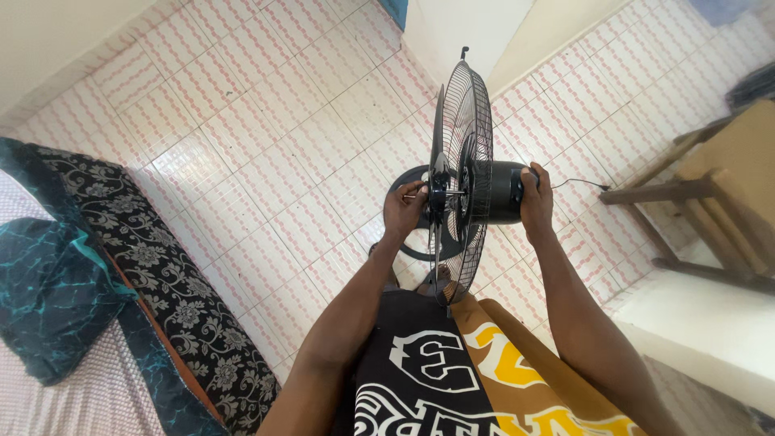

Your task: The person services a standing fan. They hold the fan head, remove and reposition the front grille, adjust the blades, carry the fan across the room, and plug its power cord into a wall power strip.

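One black pedestal fan (pixel 468 173), seen edge-on from above, stands on the tiled floor (pixel 266 137) just ahead of the person's knees. Its round base (pixel 408 242) shows beneath the head, mostly hidden by the left forearm and the grille. Two wire grille halves are visible, front (pixel 442 161) and rear (pixel 478 129); the blades between them are hard to make out at this angle.

Left hand (pixel 404 208): fingers pinched shut on the hub (pixel 436 192) at the centre of the front grille. What exactly sits between the fingertips is too small to tell.

Right hand (pixel 535 202): wrapped around the back of the black motor housing (pixel 504 192), grip closed on it. One thin cable (pixel 581 184) runs from behind the housing across the floor.

No packages or signs in view. Only lettering: large white and yellow printed shapes on the person's black and mustard garment (pixel 452 371), bottom centre, cut off by the frame edge.

Left side: one bed (pixel 161 266) with a black floral-pattern cover, plus one dark teal pillow (pixel 48 299), both cut off at the frame. Right side: one wooden chair (pixel 710 194), only partly in frame. White wall corner (pixel 468 24) at the top.
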`<action>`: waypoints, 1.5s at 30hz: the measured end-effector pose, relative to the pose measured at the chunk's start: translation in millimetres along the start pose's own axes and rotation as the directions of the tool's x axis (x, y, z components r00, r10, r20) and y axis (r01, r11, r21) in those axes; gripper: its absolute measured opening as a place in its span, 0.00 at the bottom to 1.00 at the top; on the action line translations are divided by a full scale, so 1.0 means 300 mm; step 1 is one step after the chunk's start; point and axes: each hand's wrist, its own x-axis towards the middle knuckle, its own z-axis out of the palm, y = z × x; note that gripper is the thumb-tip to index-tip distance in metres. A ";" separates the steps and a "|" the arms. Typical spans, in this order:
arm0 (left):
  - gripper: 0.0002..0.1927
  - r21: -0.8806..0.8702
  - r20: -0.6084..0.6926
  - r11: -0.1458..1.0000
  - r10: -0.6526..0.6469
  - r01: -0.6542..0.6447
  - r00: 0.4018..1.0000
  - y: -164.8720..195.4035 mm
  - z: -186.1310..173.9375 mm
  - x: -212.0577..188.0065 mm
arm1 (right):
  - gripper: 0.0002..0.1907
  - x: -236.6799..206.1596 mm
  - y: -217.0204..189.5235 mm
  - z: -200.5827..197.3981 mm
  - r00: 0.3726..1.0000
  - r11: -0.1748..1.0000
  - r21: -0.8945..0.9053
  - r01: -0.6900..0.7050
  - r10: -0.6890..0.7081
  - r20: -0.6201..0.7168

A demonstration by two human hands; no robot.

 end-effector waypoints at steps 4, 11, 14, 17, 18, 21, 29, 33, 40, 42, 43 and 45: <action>0.19 -0.145 0.104 0.989 -0.004 0.019 0.995 0.010 -0.012 0.003 | 0.30 0.006 0.009 -0.004 1.000 1.000 0.001 0.008 -0.008 0.001; 0.26 -0.274 0.325 0.957 0.000 0.094 0.946 0.003 -0.060 0.042 | 0.29 0.005 0.005 0.003 1.000 0.995 0.094 -0.020 0.022 -0.022; 0.23 -0.349 0.248 0.908 -0.150 0.233 0.957 0.007 -0.070 0.048 | 0.29 -0.008 -0.001 0.014 0.999 0.999 0.045 0.013 -0.012 -0.034; 0.25 -0.418 0.205 0.888 -0.116 0.194 0.972 0.014 -0.049 0.040 | 0.31 -0.019 -0.010 0.027 1.000 0.996 0.092 0.001 0.001 -0.022; 0.24 -0.356 0.170 0.914 -0.143 0.196 0.975 0.014 -0.039 0.037 | 0.31 -0.023 -0.013 0.029 0.999 0.999 0.044 -0.008 0.010 -0.034; 0.22 -0.293 0.119 0.924 -0.220 0.246 0.968 0.017 -0.016 0.021 | 0.34 -0.034 -0.026 0.026 0.997 0.997 -0.070 -0.030 0.025 -0.067; 0.22 -0.386 0.165 0.860 -0.291 0.333 0.942 0.006 -0.010 0.029 | 0.51 -0.061 -0.075 0.008 0.998 0.998 -0.037 -0.051 0.052 0.043; 0.22 -0.369 0.237 0.891 -0.185 0.264 0.954 0.001 -0.026 0.048 | 0.51 -0.055 -0.102 0.018 0.997 0.999 -0.022 -0.049 0.051 0.064; 0.22 -0.447 0.200 0.875 -0.104 0.185 0.974 -0.001 -0.026 0.046 | 0.49 -0.060 -0.124 0.038 0.999 0.998 -0.041 -0.041 0.043 0.030; 0.22 -0.479 0.180 0.861 -0.096 0.172 0.979 -0.011 -0.013 0.046 | 0.48 -0.061 -0.126 0.043 0.998 0.997 -0.044 -0.067 0.067 0.019; 0.22 -0.449 0.154 0.878 -0.108 0.167 0.982 -0.016 -0.007 0.050 | 0.48 -0.061 -0.126 0.046 0.995 0.994 -0.054 -0.097 0.097 0.001; 0.21 -0.467 0.156 0.874 -0.067 0.134 0.985 -0.028 -0.003 0.063 | 0.47 -0.059 -0.126 0.053 0.993 0.992 -0.052 -0.116 0.114 -0.026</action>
